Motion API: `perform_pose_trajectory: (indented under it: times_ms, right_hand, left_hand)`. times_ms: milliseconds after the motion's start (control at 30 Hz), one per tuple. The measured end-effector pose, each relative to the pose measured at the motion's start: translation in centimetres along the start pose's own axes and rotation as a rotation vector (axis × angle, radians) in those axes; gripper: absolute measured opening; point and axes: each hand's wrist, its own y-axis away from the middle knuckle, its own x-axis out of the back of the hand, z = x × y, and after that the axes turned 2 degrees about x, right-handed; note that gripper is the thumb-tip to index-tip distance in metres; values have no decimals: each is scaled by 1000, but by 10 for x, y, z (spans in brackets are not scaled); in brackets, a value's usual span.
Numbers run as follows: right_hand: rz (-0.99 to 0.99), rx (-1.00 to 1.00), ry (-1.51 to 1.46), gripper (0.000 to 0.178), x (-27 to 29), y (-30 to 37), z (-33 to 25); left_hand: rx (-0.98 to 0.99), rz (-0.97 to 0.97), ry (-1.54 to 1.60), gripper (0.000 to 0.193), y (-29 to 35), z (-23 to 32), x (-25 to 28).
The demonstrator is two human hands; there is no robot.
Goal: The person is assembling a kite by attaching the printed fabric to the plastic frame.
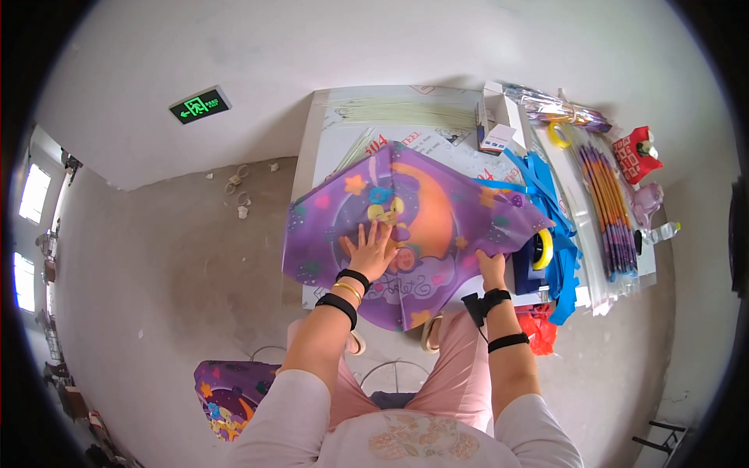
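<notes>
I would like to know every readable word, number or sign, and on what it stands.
Lit green sign: running figure, left-pointing arrow; small lettering, not copied.
Tabletop: red and dark print, wording not copied.
Purple sheet: curly outlined letters, unclear.
White box: print too small.
Red bag: pale characters, not copied.

10 o'clock: wall sign (200, 105), green running figure, left-pointing arrow, small green lettering alongside. 12 o'clock: tabletop (437, 160), big red letters and digits, finer black print. 2 o'clock: red packet (629, 156), white characters. 6 o'clock: curly outlined lettering on purple sheet (425, 226).
</notes>
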Motion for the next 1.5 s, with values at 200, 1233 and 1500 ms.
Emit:
perform_pose_trajectory:
  times_ms: [200,1233,1500]
  right_hand:
    - [91,-53,-307,40,8,-10,8]
    - [189,-289,-372,20,13,-22,44]
    - [240,-232,-382,15,16,-27,34]
  left_hand:
    - [72,-15,-82,71,-11,-5,0]
    - [-66,136,-35,71,-77,16,-24]
    - [-161,281,-3,73,-58,26,-32]
